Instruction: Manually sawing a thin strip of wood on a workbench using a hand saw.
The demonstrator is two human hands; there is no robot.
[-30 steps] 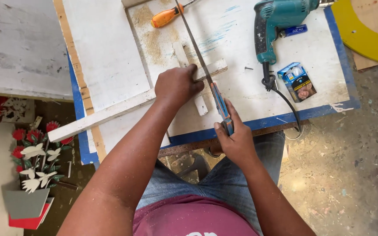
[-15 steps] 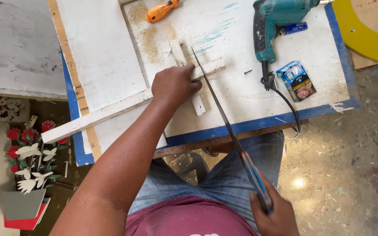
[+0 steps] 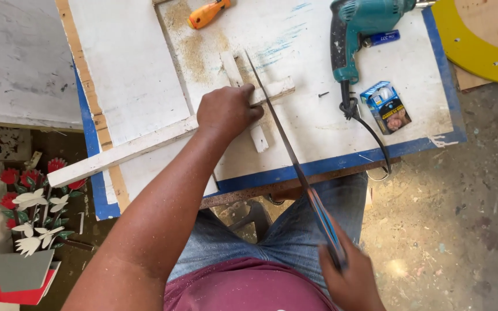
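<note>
Left hand [image 3: 226, 110] clamps the white wood strip [image 3: 162, 138] flat on the workbench [image 3: 341, 129], right hand [image 3: 353, 276] grips the handsaw [image 3: 286, 144] with its blade just beside the left fingers, so a jumping blade could likely nick them or skew the cut.

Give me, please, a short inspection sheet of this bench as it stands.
Surface: white board on a blue-edged table, dusted with sawdust.
Job's things: wooden strip laid across the board; saw blade resting on it.
Clutter: orange-handled tool, small blue box, short wood offcuts.
Grippers: left hand presses down on the strip; right hand grips the saw handle.
Cables: drill cord runs off the front edge.
Surroundings: dusty floor, yellow cutout, wooden flower piece.
</note>
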